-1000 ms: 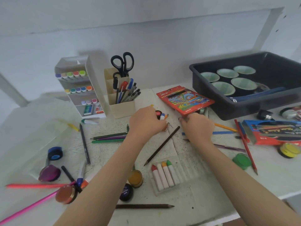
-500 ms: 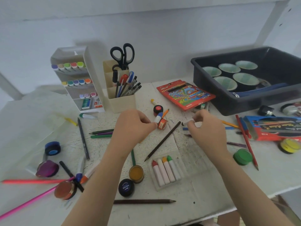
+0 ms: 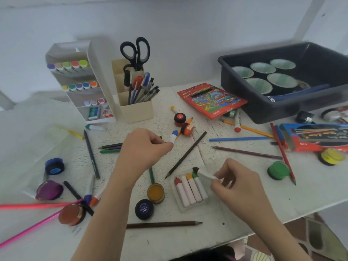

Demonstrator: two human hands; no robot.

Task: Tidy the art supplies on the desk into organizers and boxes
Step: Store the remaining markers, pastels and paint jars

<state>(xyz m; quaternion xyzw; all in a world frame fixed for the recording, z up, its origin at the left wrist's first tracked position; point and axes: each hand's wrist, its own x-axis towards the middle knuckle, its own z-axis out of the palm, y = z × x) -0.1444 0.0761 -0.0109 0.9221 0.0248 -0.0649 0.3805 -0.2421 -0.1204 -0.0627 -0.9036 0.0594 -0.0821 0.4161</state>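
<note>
Here, on a cluttered white desk (image 3: 226,213), a person sorts stubby crayons into their holder. The right hand (image 3: 239,183) pinches a black-tipped crayon (image 3: 201,172) by its pale body between thumb and curled fingertips. Its dark tip hangs just above the green end of four crayons (image 3: 189,191) that lie side by side in a clear plastic tray (image 3: 185,210) near the desk's front edge. The left hand (image 3: 145,149), up and to the left of the tray, grips a blue-tipped crayon (image 3: 174,136) in closed fingers, tip pointing toward an orange paint pot (image 3: 187,129) close by. The step in hand appears to be refilling the tray. The next move would call for laying the black crayon flat beside the green one, in line with its neighbours, without jolting the light tray, then bringing the blue one across. Whether a free slot waits there cannot be told, as the right hand covers that side. Loose pencils and paint pots ring the tray, with a pen holder (image 3: 136,112) and a dark bin (image 3: 263,113) behind.
</note>
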